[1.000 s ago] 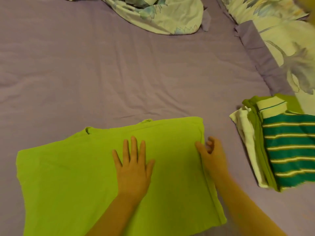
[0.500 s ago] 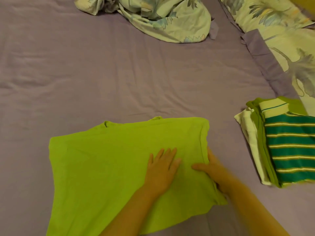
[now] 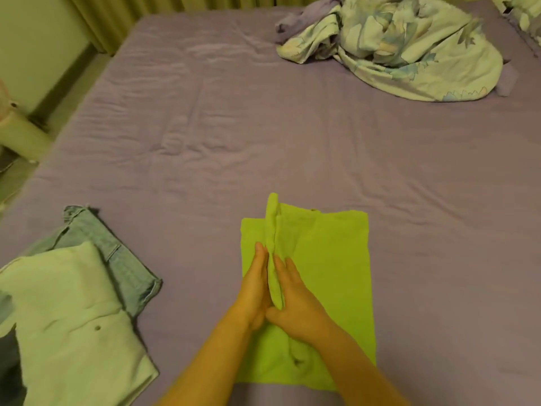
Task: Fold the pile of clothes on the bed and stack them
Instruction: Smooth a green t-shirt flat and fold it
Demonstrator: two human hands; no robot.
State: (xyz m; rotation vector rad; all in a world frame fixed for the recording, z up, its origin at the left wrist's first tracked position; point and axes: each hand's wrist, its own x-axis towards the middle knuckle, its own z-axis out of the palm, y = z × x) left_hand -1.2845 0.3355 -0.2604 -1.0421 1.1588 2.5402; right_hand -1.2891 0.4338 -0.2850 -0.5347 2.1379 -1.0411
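A lime-green shirt (image 3: 328, 259) lies on the purple bed sheet (image 3: 263, 148) in front of me, folded into a narrow upright rectangle. A raised ridge of its fabric runs up the left part. My left hand (image 3: 254, 288) and my right hand (image 3: 295, 306) lie side by side on the shirt with straight fingers, and the ridge is pressed between them. A pale garment (image 3: 67, 317) lies on top of blue denim jeans (image 3: 117, 259) at the near left of the bed.
A crumpled floral duvet (image 3: 409, 48) lies at the far right of the bed. The bed's left edge runs beside a wall and curtain (image 3: 117, 13). A pale round object (image 3: 17, 130) stands on the floor at the left.
The shirt's left part has been folded over, so it is much narrower. My hands have come together at its middle. My view has swung left; the striped stack is out of sight.
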